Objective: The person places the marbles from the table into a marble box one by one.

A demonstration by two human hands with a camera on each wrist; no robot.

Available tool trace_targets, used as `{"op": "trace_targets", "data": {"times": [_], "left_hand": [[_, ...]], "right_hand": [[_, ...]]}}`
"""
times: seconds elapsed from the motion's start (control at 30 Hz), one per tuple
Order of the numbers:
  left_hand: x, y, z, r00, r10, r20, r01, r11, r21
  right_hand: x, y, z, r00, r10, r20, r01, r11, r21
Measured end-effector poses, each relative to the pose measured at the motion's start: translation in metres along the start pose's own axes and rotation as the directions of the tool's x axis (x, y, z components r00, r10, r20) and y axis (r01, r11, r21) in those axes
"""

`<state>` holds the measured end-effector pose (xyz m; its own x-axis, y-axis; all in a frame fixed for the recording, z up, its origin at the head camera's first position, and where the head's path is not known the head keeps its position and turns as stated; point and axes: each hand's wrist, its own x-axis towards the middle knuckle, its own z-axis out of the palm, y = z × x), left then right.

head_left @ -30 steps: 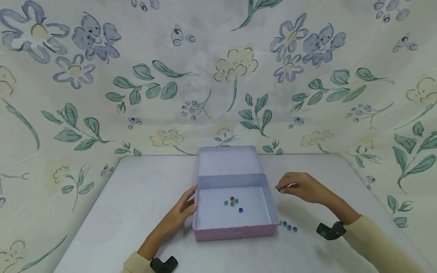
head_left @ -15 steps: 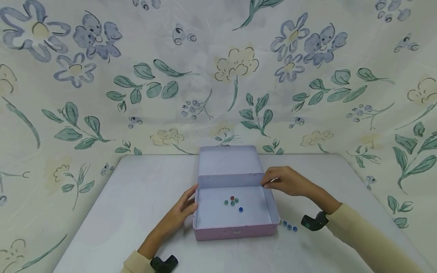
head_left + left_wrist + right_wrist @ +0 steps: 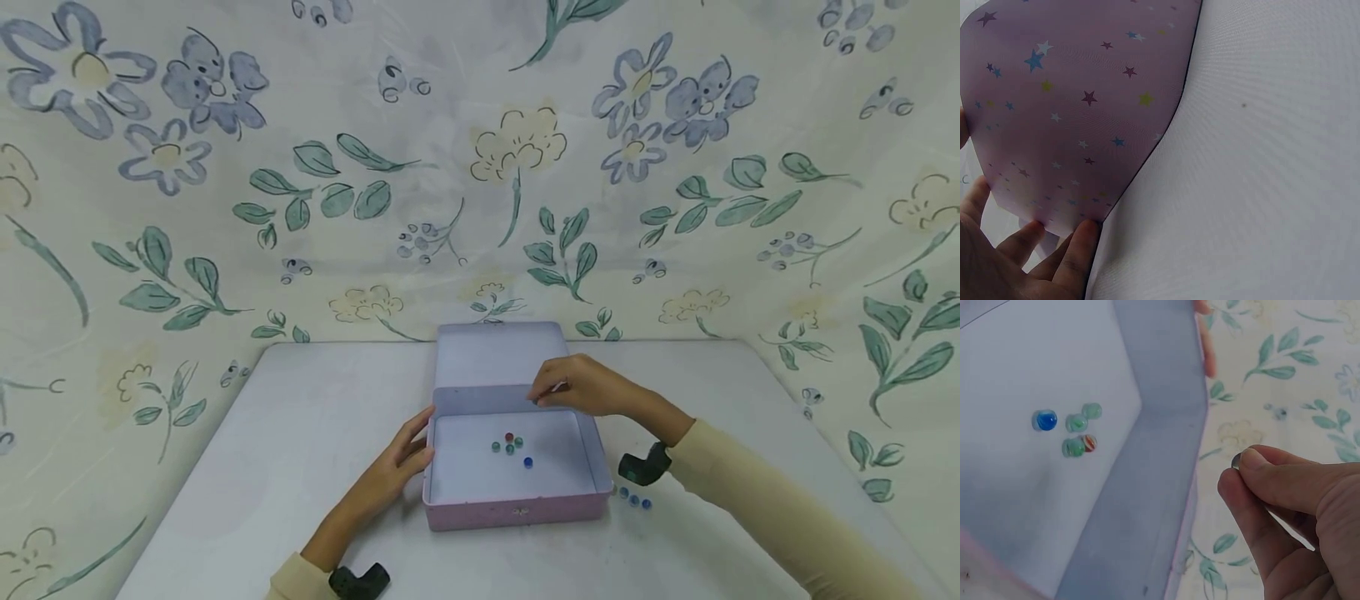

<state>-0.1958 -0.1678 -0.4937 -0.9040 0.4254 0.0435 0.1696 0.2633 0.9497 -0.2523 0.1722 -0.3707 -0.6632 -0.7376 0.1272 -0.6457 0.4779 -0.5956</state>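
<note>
A left hand [image 3: 386,477] rests at nine o'clock against a shallow lilac box, taking the box as the centre of the clock and twelve as the side farthest from the person. Its fingers are spread, the fingertips touching the box's outer side, which the left wrist view shows printed with small stars. A cream sleeve [image 3: 298,579] covers the forearm.

Next comes the box [image 3: 480,517] itself, lying on a white table [image 3: 322,400], with its lid [image 3: 498,354] tipped back at twelve o'clock. Near the middle of its pale floor sit three green marbles [image 3: 496,447] and a red marble [image 3: 509,437], red and white in the right wrist view, grouped close together. A blue marble [image 3: 528,462] lies just apart, between four and five o'clock from that group.

Farther right, a right hand [image 3: 588,385] reaches in from the right, its fingertips showing in front of the box's back wall between twelve and one. Thumb and finger pinch a small glassy ball [image 3: 1235,461], mostly covered, its colour hard to tell.

At four o'clock, outside the box and near its front right corner, a short row of bluish marbles [image 3: 634,501] lies on the table. Behind everything hangs a flowered backdrop [image 3: 517,150].
</note>
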Motion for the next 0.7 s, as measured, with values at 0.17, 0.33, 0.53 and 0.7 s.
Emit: {"op": "trace_targets", "data": {"times": [0.17, 0.33, 0.53, 0.7], "left_hand": [[-0.001, -0.001, -0.001, 1.000, 0.008, 0.008, -0.008, 1.000, 0.004], [-0.001, 0.000, -0.002, 0.999, 0.030, 0.015, -0.030, 0.999, 0.018], [-0.001, 0.000, -0.002, 1.000, 0.023, 0.015, -0.023, 1.000, 0.016], [0.000, -0.001, 0.000, 1.000, 0.012, 0.007, -0.012, 1.000, 0.008]], "right_hand": [[0.020, 0.002, 0.017, 0.998, -0.009, 0.056, 0.009, 1.000, 0.013], [0.035, 0.003, 0.030, 0.995, -0.025, 0.097, 0.025, 1.000, 0.004], [0.047, 0.005, 0.043, 0.992, -0.002, 0.130, 0.003, 1.000, -0.008], [0.051, 0.011, 0.055, 0.987, 0.048, 0.153, -0.044, 0.999, -0.027]]}}
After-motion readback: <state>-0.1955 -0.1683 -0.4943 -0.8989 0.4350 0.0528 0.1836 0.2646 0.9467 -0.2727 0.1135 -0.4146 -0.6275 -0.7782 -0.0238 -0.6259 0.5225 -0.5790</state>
